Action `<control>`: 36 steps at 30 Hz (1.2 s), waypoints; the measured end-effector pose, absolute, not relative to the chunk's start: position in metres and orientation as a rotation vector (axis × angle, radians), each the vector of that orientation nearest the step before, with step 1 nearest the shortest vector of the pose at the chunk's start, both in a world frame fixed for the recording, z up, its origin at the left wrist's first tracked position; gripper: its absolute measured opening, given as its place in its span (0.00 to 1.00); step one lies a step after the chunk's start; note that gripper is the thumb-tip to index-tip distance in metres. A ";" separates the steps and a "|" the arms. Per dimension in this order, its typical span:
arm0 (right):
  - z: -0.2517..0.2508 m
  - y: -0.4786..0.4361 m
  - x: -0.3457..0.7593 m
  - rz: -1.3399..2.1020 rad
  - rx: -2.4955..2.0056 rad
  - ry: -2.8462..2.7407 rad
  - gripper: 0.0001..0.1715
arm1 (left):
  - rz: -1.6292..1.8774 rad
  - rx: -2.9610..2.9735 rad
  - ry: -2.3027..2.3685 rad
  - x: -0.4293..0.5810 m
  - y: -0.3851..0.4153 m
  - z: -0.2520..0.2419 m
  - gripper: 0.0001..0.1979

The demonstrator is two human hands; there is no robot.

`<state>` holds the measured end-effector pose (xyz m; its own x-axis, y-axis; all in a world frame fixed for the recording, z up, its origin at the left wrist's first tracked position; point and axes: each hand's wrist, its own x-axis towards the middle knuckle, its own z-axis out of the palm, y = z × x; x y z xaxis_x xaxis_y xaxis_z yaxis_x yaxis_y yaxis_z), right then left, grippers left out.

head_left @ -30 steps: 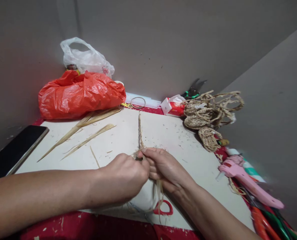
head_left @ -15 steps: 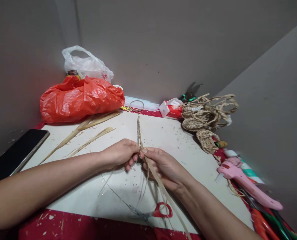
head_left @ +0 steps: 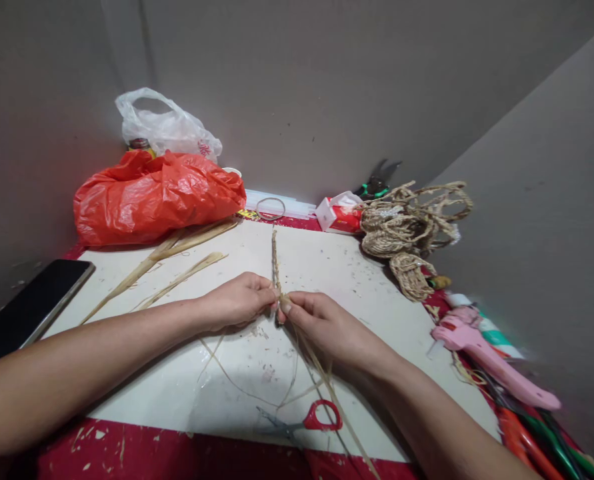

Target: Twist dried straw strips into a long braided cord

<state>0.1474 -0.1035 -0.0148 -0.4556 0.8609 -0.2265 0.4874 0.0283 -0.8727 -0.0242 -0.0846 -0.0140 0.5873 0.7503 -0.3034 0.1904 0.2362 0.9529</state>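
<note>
A short braided cord [head_left: 275, 257] of dry plant fibre points away from me over the white board [head_left: 321, 267]. At its near end my left hand [head_left: 249, 301] pinches the cord from the left. Just beside it, my right hand [head_left: 321, 327] is closed on the loose fibre strands [head_left: 327, 387], thumb pressed against the braid's end. The strands trail from under the right hand toward the table's front edge, over red-handled scissors [head_left: 321, 415]. The fingers partly hide where the strands meet the braid.
Dry husk strips [head_left: 147, 267] lie left, near a phone [head_left: 37, 300] and a red plastic bag [head_left: 161, 200]. Coiled braided rope [head_left: 401, 233] is piled back right, beside a tissue pack [head_left: 344, 212]. A pink glue gun [head_left: 491, 357] lies along the right edge.
The fingers of both hands have shifted slightly around the braid's near end. The loose strands hang narrower and lower below my right hand. The whole view has moved a little.
</note>
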 end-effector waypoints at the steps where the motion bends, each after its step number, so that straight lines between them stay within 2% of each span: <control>1: -0.015 -0.104 0.147 1.317 -1.375 -2.008 0.16 | 0.454 1.292 0.917 -0.024 -0.085 -0.013 0.15; 9: -0.010 -0.108 0.151 0.902 -1.497 -2.210 0.17 | 0.533 1.356 0.994 -0.021 -0.086 -0.018 0.11; 16: 0.000 -0.121 0.140 1.131 -1.488 -2.063 0.17 | 0.583 1.335 0.907 -0.021 -0.088 -0.021 0.11; 27: -0.010 -0.142 0.122 0.522 -1.764 -2.359 0.14 | 0.654 1.140 0.999 -0.018 -0.097 -0.019 0.12; 30: 0.012 -0.157 0.119 0.743 -1.637 -2.595 0.14 | 0.655 1.128 1.015 -0.018 -0.096 -0.019 0.11; 33: 0.037 -0.163 0.126 1.368 -1.234 -2.666 0.15 | 0.660 1.123 0.969 -0.020 -0.094 -0.017 0.11; 34: 0.042 -0.160 0.130 1.438 -1.186 -2.526 0.18 | 0.667 1.117 0.947 -0.021 -0.093 -0.017 0.11; 36: 0.042 -0.147 0.142 1.257 -1.301 -2.126 0.25 | 0.678 1.101 0.917 -0.022 -0.092 -0.016 0.11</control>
